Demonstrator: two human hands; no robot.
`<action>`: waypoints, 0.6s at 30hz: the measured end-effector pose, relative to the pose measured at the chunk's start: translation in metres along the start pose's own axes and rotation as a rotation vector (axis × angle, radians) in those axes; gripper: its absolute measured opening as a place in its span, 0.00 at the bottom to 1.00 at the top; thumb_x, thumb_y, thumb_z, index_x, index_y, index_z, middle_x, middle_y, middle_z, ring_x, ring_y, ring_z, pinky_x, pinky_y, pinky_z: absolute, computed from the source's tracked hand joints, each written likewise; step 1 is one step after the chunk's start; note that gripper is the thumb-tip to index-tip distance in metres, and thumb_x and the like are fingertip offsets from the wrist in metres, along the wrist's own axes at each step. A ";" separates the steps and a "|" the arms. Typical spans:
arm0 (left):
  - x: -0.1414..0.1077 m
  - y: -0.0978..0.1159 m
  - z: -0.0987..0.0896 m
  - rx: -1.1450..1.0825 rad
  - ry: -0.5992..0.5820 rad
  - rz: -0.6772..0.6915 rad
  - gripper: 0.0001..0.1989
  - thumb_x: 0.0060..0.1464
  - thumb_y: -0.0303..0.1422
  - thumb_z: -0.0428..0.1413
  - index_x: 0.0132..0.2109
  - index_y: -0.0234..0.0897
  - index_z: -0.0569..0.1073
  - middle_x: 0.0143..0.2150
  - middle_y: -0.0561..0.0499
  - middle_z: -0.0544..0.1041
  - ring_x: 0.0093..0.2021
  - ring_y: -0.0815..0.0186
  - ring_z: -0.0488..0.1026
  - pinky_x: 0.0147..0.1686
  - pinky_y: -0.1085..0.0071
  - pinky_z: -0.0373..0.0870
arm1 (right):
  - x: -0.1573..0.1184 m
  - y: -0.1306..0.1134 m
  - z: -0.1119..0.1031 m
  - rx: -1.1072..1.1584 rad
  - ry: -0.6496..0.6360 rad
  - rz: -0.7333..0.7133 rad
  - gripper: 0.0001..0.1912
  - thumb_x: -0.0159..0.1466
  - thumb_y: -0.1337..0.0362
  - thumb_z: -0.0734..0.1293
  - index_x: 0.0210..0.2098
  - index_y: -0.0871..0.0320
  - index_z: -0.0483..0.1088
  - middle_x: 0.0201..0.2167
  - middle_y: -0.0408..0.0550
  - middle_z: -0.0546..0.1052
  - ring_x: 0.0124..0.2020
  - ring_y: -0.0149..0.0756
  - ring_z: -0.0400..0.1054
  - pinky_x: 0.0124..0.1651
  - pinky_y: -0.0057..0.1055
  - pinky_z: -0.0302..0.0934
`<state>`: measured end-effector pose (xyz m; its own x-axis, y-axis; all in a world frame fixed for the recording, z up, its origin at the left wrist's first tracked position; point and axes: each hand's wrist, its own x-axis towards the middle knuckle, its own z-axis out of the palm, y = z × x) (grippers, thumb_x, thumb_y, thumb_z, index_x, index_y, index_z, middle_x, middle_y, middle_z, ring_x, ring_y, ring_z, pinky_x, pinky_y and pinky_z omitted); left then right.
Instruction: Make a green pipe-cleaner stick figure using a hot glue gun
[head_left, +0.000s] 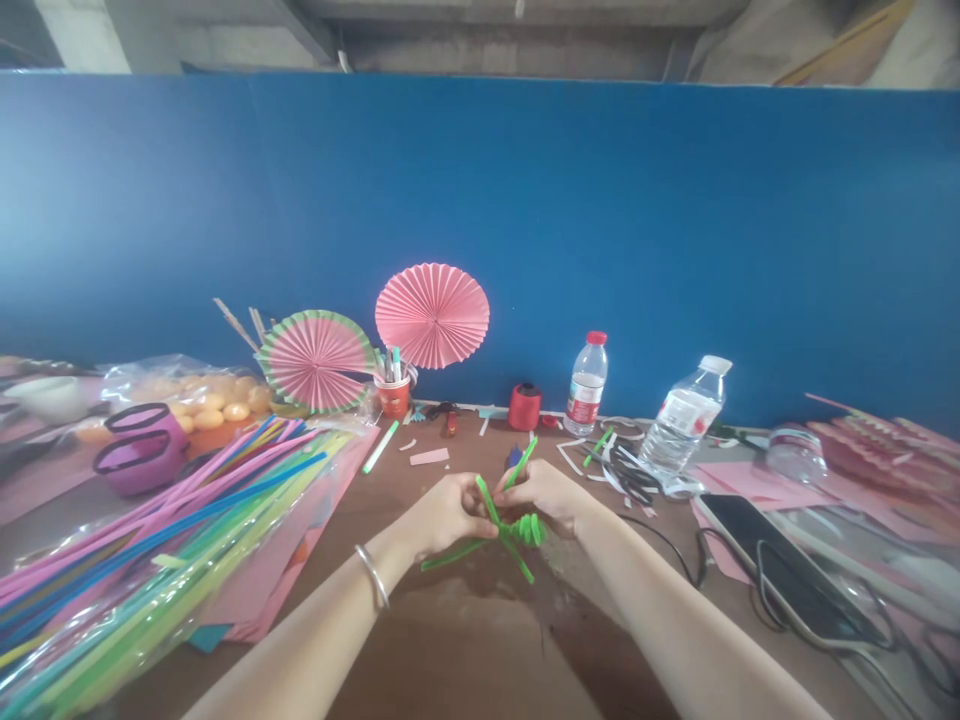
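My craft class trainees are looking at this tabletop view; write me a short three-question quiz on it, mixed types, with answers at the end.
1. Multiple choice: what are the left hand and the right hand holding?
A) a red paper cup
B) bent green fuzzy pipe cleaners
C) a black-screened phone

2. True or false: a shiny silver metal bangle circles the left wrist.

3. Fill in the blank: in the picture, the plain pink round pleated paper fan is to the ____ of the green-edged pink round pleated paper fan.

Key: 1. B; 2. True; 3. right
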<state>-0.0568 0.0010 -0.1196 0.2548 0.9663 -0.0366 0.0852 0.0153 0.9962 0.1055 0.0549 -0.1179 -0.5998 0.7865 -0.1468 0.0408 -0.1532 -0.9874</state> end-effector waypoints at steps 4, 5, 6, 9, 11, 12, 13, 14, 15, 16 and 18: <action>-0.002 0.005 0.001 0.031 -0.080 -0.025 0.11 0.33 0.26 0.62 0.29 0.35 0.73 0.22 0.53 0.75 0.24 0.66 0.70 0.26 0.73 0.62 | -0.001 0.001 0.005 -0.074 0.018 0.013 0.09 0.42 0.66 0.71 0.23 0.63 0.70 0.15 0.40 0.71 0.17 0.26 0.64 0.21 0.23 0.59; -0.003 0.005 0.000 0.045 -0.100 -0.034 0.11 0.33 0.26 0.62 0.30 0.36 0.73 0.23 0.52 0.75 0.26 0.64 0.71 0.27 0.72 0.62 | -0.001 0.002 0.006 -0.099 0.025 0.014 0.10 0.42 0.65 0.71 0.24 0.63 0.71 0.14 0.39 0.70 0.15 0.25 0.62 0.19 0.21 0.55; -0.003 0.005 0.000 0.064 -0.115 -0.044 0.11 0.33 0.27 0.61 0.31 0.36 0.74 0.25 0.51 0.76 0.27 0.63 0.71 0.29 0.72 0.63 | -0.001 0.002 0.007 -0.126 0.029 0.011 0.10 0.42 0.65 0.71 0.25 0.62 0.71 0.13 0.38 0.68 0.13 0.23 0.60 0.16 0.19 0.51; -0.003 0.001 -0.003 0.158 -0.128 -0.072 0.08 0.33 0.29 0.61 0.28 0.35 0.76 0.23 0.53 0.74 0.27 0.63 0.69 0.29 0.72 0.61 | -0.001 0.001 0.009 -0.204 0.020 -0.010 0.10 0.44 0.63 0.70 0.25 0.62 0.72 0.13 0.37 0.66 0.12 0.19 0.52 0.14 0.18 0.42; -0.003 -0.001 -0.005 0.237 -0.126 -0.092 0.06 0.32 0.30 0.61 0.24 0.34 0.76 0.19 0.55 0.71 0.23 0.66 0.66 0.27 0.73 0.57 | -0.001 -0.001 0.008 -0.256 0.002 -0.027 0.09 0.45 0.63 0.70 0.22 0.63 0.72 0.12 0.37 0.66 0.12 0.18 0.49 0.15 0.19 0.41; -0.002 -0.002 -0.006 0.271 -0.132 -0.102 0.05 0.32 0.30 0.61 0.22 0.34 0.75 0.18 0.56 0.69 0.22 0.68 0.64 0.26 0.73 0.56 | -0.001 -0.002 0.008 -0.280 -0.008 -0.032 0.09 0.45 0.62 0.70 0.21 0.63 0.72 0.12 0.37 0.65 0.13 0.18 0.49 0.15 0.19 0.41; -0.002 -0.003 -0.007 0.299 -0.143 -0.111 0.05 0.32 0.31 0.62 0.21 0.33 0.75 0.16 0.58 0.68 0.20 0.69 0.62 0.25 0.73 0.55 | -0.001 -0.003 0.008 -0.303 -0.017 -0.036 0.09 0.45 0.62 0.70 0.20 0.64 0.72 0.11 0.37 0.64 0.13 0.19 0.49 0.16 0.20 0.41; -0.002 -0.003 -0.007 0.321 -0.159 -0.119 0.06 0.32 0.31 0.61 0.21 0.33 0.75 0.16 0.58 0.67 0.20 0.70 0.61 0.25 0.73 0.54 | -0.002 -0.004 0.008 -0.323 -0.027 -0.038 0.10 0.45 0.61 0.70 0.19 0.64 0.72 0.10 0.37 0.63 0.13 0.19 0.49 0.16 0.20 0.41; -0.002 -0.002 -0.007 0.337 -0.177 -0.125 0.05 0.32 0.31 0.61 0.21 0.32 0.75 0.15 0.59 0.66 0.20 0.70 0.61 0.25 0.73 0.53 | -0.002 -0.005 0.008 -0.343 -0.035 -0.038 0.10 0.45 0.61 0.70 0.19 0.64 0.72 0.10 0.37 0.62 0.13 0.20 0.49 0.16 0.20 0.41; -0.002 -0.001 -0.007 0.347 -0.196 -0.128 0.05 0.32 0.30 0.61 0.21 0.32 0.75 0.15 0.59 0.66 0.20 0.71 0.60 0.25 0.73 0.53 | -0.003 -0.006 0.009 -0.362 -0.040 -0.038 0.11 0.46 0.60 0.69 0.19 0.64 0.71 0.09 0.37 0.62 0.13 0.20 0.49 0.16 0.21 0.41; -0.003 0.002 -0.006 0.350 -0.225 -0.127 0.04 0.33 0.29 0.60 0.22 0.33 0.75 0.17 0.58 0.68 0.21 0.70 0.62 0.26 0.73 0.55 | -0.004 -0.009 0.010 -0.403 -0.037 -0.040 0.13 0.47 0.58 0.69 0.18 0.64 0.71 0.09 0.37 0.61 0.13 0.21 0.49 0.16 0.22 0.41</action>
<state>-0.0629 -0.0003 -0.1167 0.4210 0.8819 -0.2121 0.4413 0.0052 0.8974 0.0992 0.0475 -0.1081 -0.6351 0.7641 -0.1130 0.3227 0.1295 -0.9376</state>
